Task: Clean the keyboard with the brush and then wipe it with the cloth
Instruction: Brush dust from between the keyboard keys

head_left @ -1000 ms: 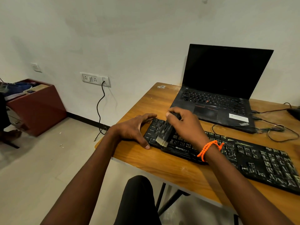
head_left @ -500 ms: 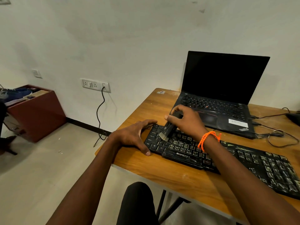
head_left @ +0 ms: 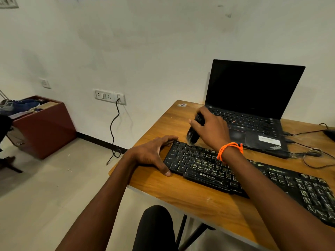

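The right hand (head_left: 211,129) grips the brush (head_left: 194,130), its bristles at the far left corner of the keyboard (head_left: 235,171) on the table (head_left: 181,192), while the left hand (head_left: 151,153) lies open, thumb and fingers bracing the keyboard's left end. A hard outward flick could scatter dust onto the laptop (head_left: 253,109) just behind. No cloth is in view, so wiping may stall.
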